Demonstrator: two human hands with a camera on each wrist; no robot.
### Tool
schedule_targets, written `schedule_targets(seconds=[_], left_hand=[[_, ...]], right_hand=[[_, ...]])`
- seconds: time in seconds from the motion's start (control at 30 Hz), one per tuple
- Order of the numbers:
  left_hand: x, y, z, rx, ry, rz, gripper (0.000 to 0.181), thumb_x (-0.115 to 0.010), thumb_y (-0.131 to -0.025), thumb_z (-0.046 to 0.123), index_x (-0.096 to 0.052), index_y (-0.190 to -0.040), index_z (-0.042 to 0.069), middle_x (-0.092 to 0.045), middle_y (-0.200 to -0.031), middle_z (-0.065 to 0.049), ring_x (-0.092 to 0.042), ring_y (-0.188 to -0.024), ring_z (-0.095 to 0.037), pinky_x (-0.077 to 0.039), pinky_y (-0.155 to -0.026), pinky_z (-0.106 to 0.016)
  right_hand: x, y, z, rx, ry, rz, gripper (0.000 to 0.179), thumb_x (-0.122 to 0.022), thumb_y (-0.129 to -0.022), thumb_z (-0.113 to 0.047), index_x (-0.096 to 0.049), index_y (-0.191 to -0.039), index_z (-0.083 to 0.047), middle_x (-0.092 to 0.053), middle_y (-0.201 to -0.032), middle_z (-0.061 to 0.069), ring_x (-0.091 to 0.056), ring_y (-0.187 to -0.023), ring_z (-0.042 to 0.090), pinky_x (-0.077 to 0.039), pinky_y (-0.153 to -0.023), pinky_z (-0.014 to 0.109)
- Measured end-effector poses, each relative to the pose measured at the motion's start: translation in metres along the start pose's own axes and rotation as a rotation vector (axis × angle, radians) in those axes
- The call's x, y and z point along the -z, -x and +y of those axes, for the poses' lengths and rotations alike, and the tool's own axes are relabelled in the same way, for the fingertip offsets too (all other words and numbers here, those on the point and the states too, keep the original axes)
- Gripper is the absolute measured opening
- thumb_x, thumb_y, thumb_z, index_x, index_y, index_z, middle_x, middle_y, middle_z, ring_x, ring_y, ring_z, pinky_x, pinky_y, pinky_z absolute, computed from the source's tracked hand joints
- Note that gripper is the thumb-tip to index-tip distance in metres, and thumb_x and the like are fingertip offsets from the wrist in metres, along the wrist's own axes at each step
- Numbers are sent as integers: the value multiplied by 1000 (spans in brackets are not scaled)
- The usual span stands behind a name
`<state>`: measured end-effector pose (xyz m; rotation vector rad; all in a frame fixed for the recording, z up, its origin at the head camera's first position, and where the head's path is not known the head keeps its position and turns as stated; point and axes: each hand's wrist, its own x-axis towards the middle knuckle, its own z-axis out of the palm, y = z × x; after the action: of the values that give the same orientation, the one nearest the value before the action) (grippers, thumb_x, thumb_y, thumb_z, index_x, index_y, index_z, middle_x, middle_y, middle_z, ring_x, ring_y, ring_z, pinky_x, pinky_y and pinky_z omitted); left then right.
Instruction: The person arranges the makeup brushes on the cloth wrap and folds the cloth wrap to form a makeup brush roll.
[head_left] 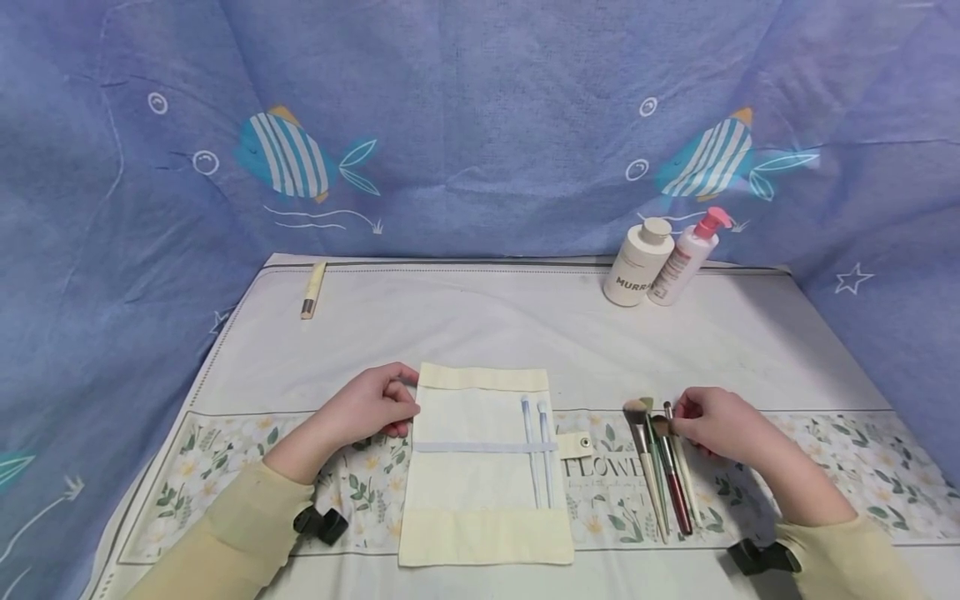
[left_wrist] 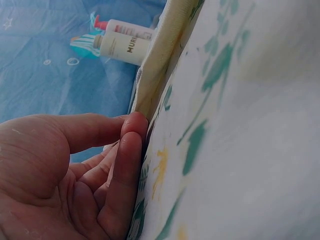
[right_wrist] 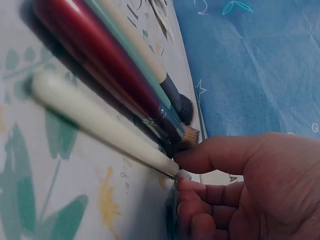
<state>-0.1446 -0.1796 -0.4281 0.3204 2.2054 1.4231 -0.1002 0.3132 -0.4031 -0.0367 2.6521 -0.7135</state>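
A blue curtain (head_left: 480, 125) backs our table (head_left: 465, 325). From the head, the case (head_left: 465, 483) lies flat, likely to bare its band (head_left: 465, 447), left of loose brushes (head_left: 651, 479). Left wrist: our left hand (left_wrist: 75, 170) pinches the case's edge, probably steadying it. Right wrist: our right hand (right_wrist: 245, 185) pinches a brush (right_wrist: 105, 125).

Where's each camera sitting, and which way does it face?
Head: worn on the head, facing forward and down at the brush roll; left hand, right hand and sleeved arms show.
Left wrist: worn there, facing the roll's edge; left hand shows.
Right wrist: worn there, facing the loose brushes; right hand shows.
Head and left wrist share the bottles.
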Motion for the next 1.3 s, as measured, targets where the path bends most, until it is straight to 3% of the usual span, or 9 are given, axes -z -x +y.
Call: schedule_targets(seconds=[0.67,0.97,1.3], left_hand=[[0,0,-1,-7,-1,-2,44,-66,-99,5,-50,-139,-4,-69,-82,-10,-68,-66,-23,-58,-62,-33],[0,0,-1,-7,13,-6,44,-66,-99,5,-49,-139,-4,-70,-82,-10,-68,-66,-23,-58,-62,-33],[0,-1,-2,-7,11,-6,45,-66,-99,5,-49,-139,-5,-70,-83,-10,-68,-66,-22,-58,-63,-33]], right_hand=[[-3,0,-6,-65,-11,14,14,-59,-97,-15,-58,-87,-5,-57,-67,5,-56,-57,20,-47,-52,36],[1,-1,-4,-46,-7,71,21,-56,-100,-22,-59,-89,-4,-60,-66,4,-58,-56,20,-45,-54,36],[6,-4,-12,-15,-97,95,20,-56,-101,-19,-58,-101,1,-60,-72,5,-61,-59,21,-51,-57,36]])
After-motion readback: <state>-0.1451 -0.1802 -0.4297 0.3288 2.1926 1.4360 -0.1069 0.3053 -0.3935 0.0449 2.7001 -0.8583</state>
